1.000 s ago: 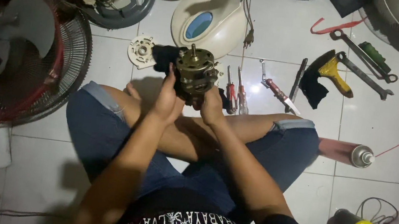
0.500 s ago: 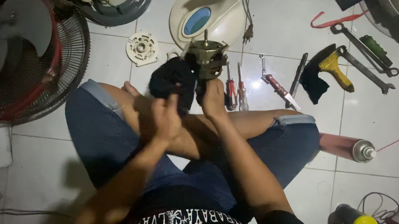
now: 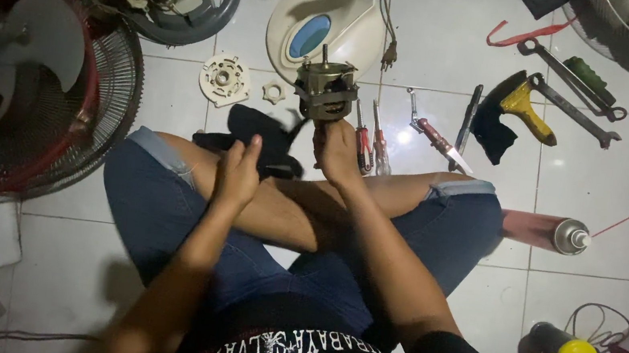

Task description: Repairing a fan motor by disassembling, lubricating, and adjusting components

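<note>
A person sits cross-legged on a white tiled floor (image 3: 430, 38), seen from above. The fan motor (image 3: 327, 89) is the landmark: a small brass-coloured motor with its shaft pointing away from the person, held up just beyond the knees.

Nearest the person, the left hand (image 3: 238, 173) hangs free above the left thigh, down and to the left of the motor, fingers loosely curled and holding nothing. Between it and the motor lies a black cloth (image 3: 259, 135) on the floor. The right hand (image 3: 336, 151) grips the motor from directly beneath, fingers clasped on its lower end.

Just right of the motor lie two screwdrivers (image 3: 371, 147) and a knife (image 3: 439, 140); just left, a white plastic disc (image 3: 224, 80). Beyond the motor rests a cream fan housing (image 3: 327, 20).

Judgement: a one-handed hold on a heavy motor is shaky, so bringing the free hand in to steady the casing, clear of the shaft and windings, would serve well.
</note>
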